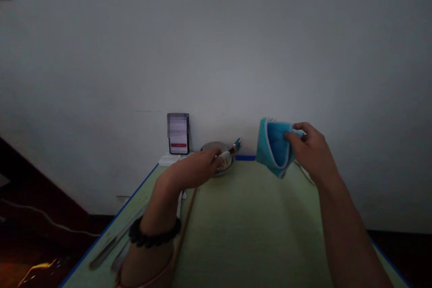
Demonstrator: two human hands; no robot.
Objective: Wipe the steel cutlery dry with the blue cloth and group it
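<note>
Blue with pale edging, the cloth (275, 148) gapes in folds above the table (236, 225), pinched firmly in my right hand (310, 150), while my left hand (199, 166) curls at the bowl (225, 172), its grip something I cannot tell from here.

— What sort of place are you in?
— Probably a home: you face a plain grey wall (216, 54), with an upright black smartphone (178, 141) on your green, blue-edged table (243, 225).
</note>
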